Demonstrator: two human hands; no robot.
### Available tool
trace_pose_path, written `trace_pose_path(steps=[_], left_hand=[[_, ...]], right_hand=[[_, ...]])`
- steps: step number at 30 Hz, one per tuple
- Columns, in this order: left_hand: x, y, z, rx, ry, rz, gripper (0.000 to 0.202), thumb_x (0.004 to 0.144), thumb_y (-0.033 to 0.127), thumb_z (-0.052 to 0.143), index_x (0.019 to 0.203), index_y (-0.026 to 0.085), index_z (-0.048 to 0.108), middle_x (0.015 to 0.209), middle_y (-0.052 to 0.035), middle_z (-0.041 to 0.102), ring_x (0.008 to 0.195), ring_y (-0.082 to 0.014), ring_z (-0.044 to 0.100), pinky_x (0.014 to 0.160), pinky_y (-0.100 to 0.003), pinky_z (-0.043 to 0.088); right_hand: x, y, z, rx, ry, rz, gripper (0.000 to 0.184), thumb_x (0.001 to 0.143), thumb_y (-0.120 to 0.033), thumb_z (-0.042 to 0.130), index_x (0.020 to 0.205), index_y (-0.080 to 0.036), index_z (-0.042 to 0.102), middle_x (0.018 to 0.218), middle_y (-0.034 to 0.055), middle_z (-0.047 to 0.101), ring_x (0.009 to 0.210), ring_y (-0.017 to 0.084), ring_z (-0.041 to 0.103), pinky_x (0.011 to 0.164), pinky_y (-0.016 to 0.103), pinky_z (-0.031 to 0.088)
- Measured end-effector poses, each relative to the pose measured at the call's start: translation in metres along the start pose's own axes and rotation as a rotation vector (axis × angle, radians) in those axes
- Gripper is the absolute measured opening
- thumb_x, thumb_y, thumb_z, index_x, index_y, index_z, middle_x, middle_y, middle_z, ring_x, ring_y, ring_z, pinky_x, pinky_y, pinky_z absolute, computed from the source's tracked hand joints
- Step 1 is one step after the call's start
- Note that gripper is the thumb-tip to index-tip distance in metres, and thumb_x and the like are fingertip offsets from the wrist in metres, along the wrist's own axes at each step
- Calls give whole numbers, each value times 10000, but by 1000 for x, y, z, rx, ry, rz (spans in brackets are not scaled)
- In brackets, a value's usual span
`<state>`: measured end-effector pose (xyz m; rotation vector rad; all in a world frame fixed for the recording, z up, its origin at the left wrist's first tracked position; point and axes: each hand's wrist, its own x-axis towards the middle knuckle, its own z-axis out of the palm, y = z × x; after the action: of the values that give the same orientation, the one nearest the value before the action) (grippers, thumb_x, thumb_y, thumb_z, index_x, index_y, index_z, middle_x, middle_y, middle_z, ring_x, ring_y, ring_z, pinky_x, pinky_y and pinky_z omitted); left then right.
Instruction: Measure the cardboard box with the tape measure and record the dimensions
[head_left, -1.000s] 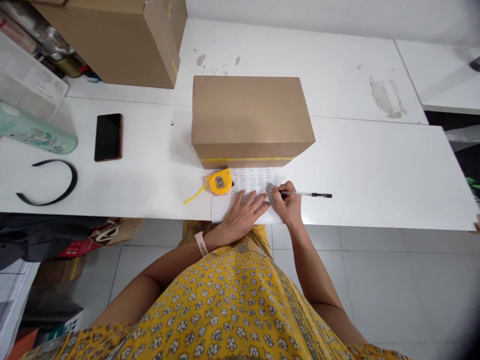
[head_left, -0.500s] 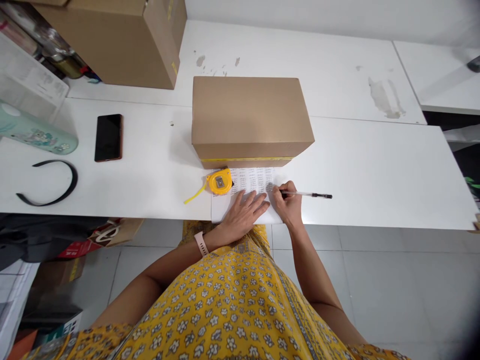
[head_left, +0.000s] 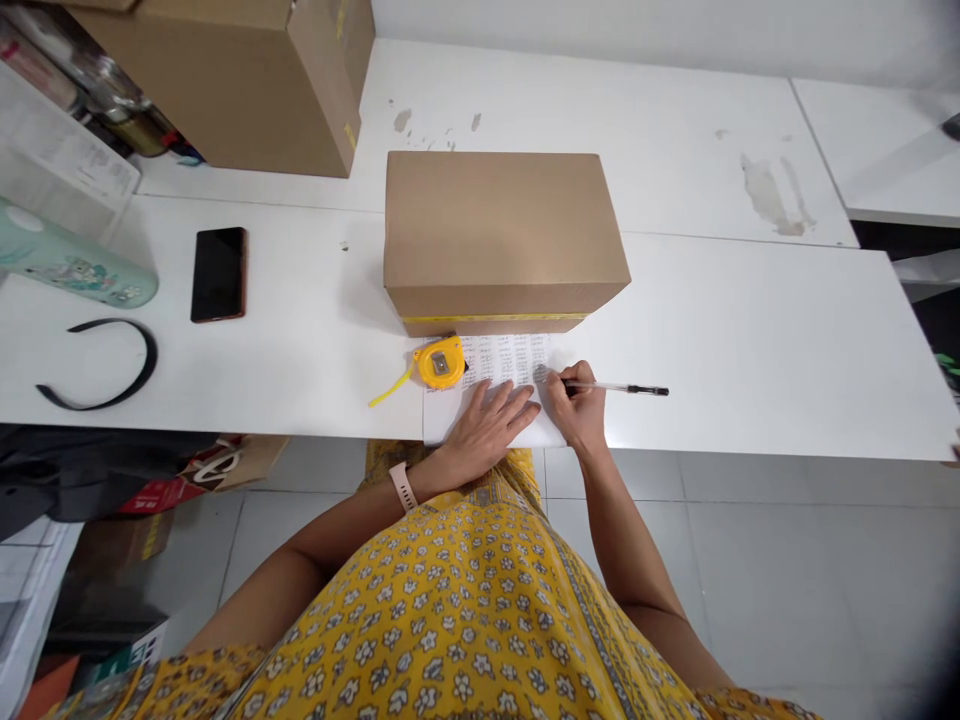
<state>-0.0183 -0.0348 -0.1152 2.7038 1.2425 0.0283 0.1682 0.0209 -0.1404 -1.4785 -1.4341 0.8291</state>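
Observation:
A sheet of paper [head_left: 448, 412] with columns of handwriting lies at the table's front edge. My left hand [head_left: 481, 432] rests flat on it, fingers spread. Closed around a pen [head_left: 626, 388], my right hand [head_left: 579, 408] is at the paper's right side, the pen's back end pointing right; its tip is hidden by my fingers. A yellow tape measure [head_left: 441, 362] sits on the paper's left part, a short length of its yellow blade sticking out to the lower left. Just behind the paper stands a closed brown cardboard box [head_left: 504, 225] with yellow tape along its front.
To the left on the white table [head_left: 750, 350] are a phone [head_left: 218, 274], a black headband [head_left: 142, 375] and a mint-green bottle [head_left: 82, 262]. A larger cardboard box [head_left: 225, 85] stands at the back left. Bags [head_left: 225, 463] sit below the table's left edge.
The view has shifted very slightly. Both hands, the pen, the paper and the tape measure stay practically where they were.

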Motion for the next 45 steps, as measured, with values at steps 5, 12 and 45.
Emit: trace_pose_path(steps=[5, 12, 45], left_hand=[[0, 0, 0, -11, 0, -3, 599, 988, 194, 564, 1575, 172, 447, 1691, -120, 370, 1527, -363, 362, 1239, -626, 309], [0, 0, -2, 9, 2, 7, 585, 992, 184, 540, 1570, 160, 449, 1690, -116, 372, 1525, -361, 363, 1232, -624, 316], [-1, -1, 1, 14, 14, 19, 554, 1013, 180, 489, 1564, 147, 447, 1692, -123, 368, 1521, -367, 366, 1222, -631, 321]], right_hand=[[0, 0, -1, -7, -17, -7, 282, 867, -368, 672, 722, -249, 462, 612, -60, 490, 569, 123, 460, 568, 282, 393], [-1, 3, -2, -4, 27, 33, 258, 869, -365, 664, 721, -242, 492, 625, -54, 514, 595, 129, 485, 590, 285, 401], [0, -2, -1, -36, 30, 31, 229, 851, -343, 643, 721, -245, 481, 612, -60, 510, 577, 128, 479, 580, 284, 393]])
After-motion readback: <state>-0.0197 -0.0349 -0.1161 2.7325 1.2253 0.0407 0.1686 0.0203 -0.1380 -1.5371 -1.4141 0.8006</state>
